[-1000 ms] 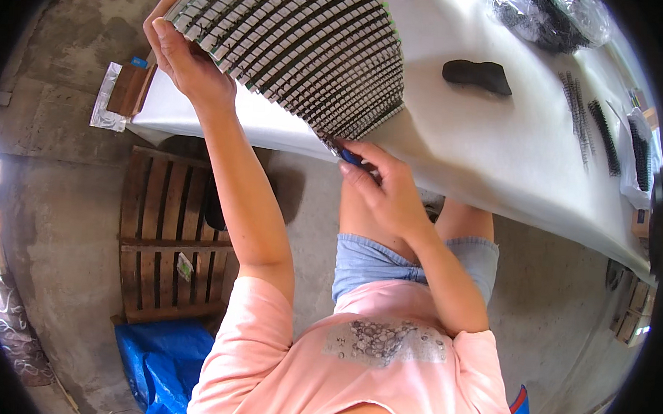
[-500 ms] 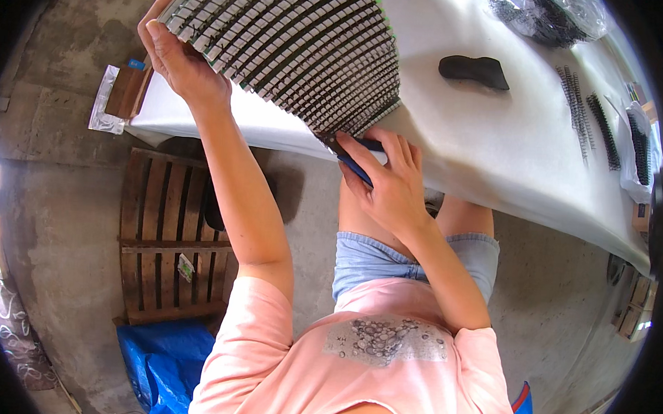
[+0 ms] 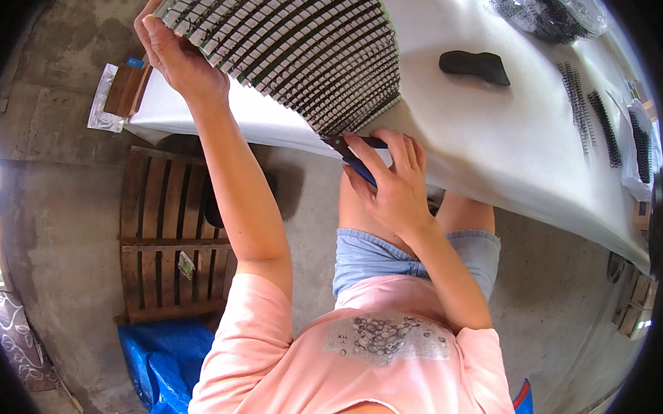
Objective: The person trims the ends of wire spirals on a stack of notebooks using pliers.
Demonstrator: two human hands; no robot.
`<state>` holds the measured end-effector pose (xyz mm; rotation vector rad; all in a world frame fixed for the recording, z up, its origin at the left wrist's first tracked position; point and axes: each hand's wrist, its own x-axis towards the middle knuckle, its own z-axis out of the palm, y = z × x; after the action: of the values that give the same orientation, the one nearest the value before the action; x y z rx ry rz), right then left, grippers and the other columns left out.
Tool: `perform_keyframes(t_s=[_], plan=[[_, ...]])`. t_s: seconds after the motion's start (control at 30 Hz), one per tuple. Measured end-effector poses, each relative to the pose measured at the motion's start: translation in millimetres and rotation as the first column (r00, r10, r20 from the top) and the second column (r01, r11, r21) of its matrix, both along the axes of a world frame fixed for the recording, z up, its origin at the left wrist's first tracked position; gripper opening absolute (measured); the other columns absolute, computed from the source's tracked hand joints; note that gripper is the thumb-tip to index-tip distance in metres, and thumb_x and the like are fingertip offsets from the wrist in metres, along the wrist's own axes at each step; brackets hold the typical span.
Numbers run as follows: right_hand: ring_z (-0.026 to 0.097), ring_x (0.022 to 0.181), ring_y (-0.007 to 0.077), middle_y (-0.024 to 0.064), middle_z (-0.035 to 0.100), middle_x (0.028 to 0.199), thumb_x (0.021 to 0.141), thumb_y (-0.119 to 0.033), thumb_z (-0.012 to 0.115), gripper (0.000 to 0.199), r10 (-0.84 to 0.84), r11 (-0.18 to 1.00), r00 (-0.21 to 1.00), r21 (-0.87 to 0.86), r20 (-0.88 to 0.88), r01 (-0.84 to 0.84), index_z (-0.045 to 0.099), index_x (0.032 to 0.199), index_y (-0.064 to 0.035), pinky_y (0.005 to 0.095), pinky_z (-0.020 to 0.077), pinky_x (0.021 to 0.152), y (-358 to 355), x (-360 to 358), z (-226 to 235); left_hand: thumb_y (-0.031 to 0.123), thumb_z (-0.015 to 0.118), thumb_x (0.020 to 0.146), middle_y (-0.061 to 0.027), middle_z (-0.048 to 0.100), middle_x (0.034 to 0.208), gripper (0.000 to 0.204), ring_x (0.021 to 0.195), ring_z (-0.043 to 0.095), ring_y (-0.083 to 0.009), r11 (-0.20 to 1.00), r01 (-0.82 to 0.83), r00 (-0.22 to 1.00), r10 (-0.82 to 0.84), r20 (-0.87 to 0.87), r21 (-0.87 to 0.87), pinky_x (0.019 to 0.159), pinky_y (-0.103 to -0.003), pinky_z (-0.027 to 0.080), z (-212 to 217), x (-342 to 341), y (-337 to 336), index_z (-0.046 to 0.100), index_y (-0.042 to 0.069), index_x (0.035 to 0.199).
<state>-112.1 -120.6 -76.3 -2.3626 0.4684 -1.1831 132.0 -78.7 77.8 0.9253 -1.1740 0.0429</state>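
Moved: right hand [image 3: 395, 184] slid its blue-handled tool [image 3: 356, 160] closer under the fanned stack's corner.
Left hand [image 3: 179, 52]: clamped on the fanned stack [image 3: 294, 46], propping it tilted over the white table [image 3: 497, 133] so the edge stays reachable.
Right: fingers wrapped on the tool.

Concrete floor [image 3: 65, 217], wooden pallet [image 3: 169, 237], white-covered table [image 3: 497, 133], daylight

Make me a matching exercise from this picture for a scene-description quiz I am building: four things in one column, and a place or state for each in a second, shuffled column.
Things:
1. left hand
2. right hand
3. dark oblong block
4. wooden pallet

Places or states:
A. lies alone on the white table
B. on the concrete floor, under the table's edge
C. grips the upper corner of the fanned grey sheet
D. holds a blue-handled tool at the sheet's lower tip

Pairs: 1-C, 2-D, 3-A, 4-B
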Motion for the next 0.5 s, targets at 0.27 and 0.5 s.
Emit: perform_keyframes(t_s=[0.27, 0.5], plan=[[0.051, 0.095, 0.0230, 0.0047, 0.049, 0.104, 0.074, -0.021, 0.070, 0.046, -0.011, 0.989, 0.999, -0.145, -0.047, 0.004, 0.058, 0.118, -0.0250, 0.0409, 0.0398, 0.080, -8.6, 8.4, -11.2, 0.050, 0.031, 0.093, -0.0126, 0.056, 0.107, 0.053, 0.096, 0.062, -0.0208, 0.976, -0.211, 0.966, 0.215, -0.142, 0.048, 0.078, -0.034, 0.056, 7.4, 5.9, -4.9, 0.045, 0.004, 0.117], [0.056, 0.073, 0.0227, 0.0065, 0.056, 0.081, 0.079, -0.015, 0.067, 0.033, 0.432, 0.569, 0.895, 0.737, 0.107, -0.363, 0.064, 0.113, -0.0140, 0.0313, 0.0477, 0.064, -18.0, 3.9, 5.2, 0.048, 0.027, 0.094, -0.0117, 0.056, 0.107, 0.052, 0.095, 0.062, -0.0197, 0.996, 0.084, 0.993, -0.083, -0.084, 0.013, 0.077, -0.033, 0.057, -3.1, -6.0, -2.2, 0.045, 0.005, 0.117]])
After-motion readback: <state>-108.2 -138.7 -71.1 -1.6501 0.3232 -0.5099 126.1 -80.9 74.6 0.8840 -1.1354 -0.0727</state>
